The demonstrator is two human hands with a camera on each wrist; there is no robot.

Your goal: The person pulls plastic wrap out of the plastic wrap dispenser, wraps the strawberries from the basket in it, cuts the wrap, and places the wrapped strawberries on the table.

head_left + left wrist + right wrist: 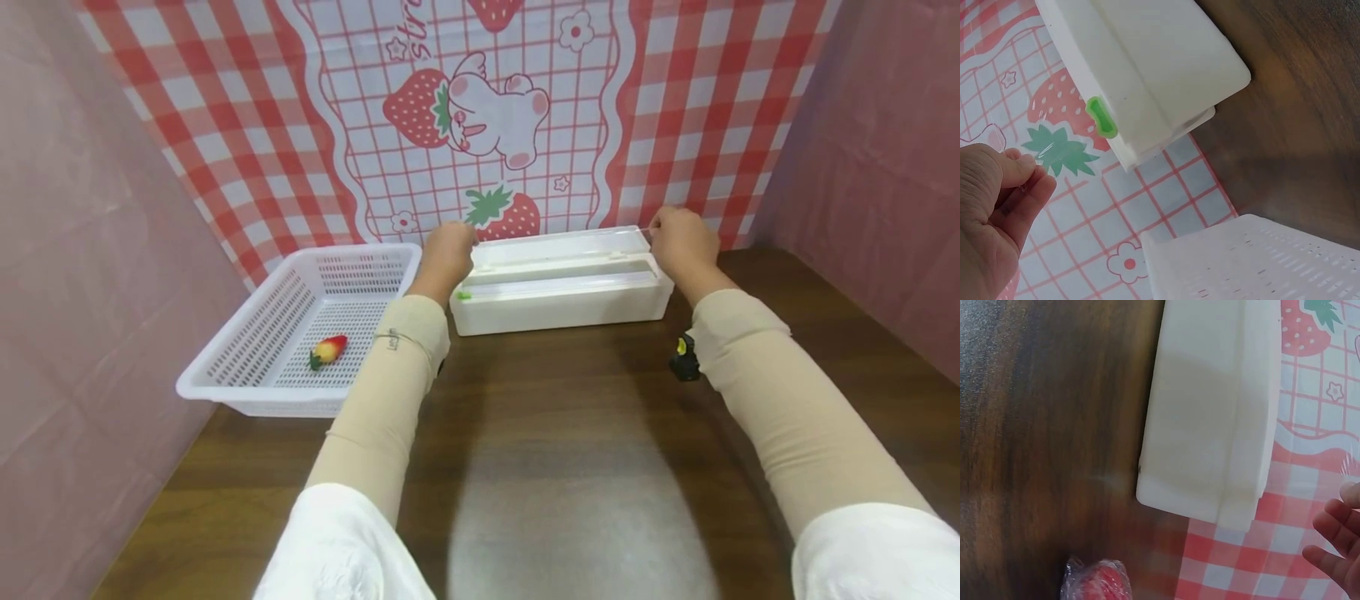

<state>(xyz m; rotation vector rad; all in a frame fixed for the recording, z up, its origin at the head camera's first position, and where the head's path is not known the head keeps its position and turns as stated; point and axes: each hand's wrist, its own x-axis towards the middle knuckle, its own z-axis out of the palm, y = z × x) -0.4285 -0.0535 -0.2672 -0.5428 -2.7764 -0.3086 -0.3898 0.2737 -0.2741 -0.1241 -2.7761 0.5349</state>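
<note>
Clear film at a white dispenser box. The clear film spans the gap between your two hands, above the rear part of the white box, which rests on the brown table before the strawberry-patterned cloth and to the right of the white basket. Your left hand pinches one side of the film between thumb and fingers; your right hand appears to pinch the other side, though its wrist view cuts off much of the grip. A green tab marks the left end of the box. Judged by its look, the film should be nearly weightless, limp and slick, ready to cling to itself and to tear or stretch unevenly; you would do best to hold it by the two outer corners, with even tension and hands level. The box, by contrast, looks stiff and fairly light, so a hard pull might shift it; its end walls offer the firmest hold. A red item in clear wrapping lies near the right end of the box.
</note>
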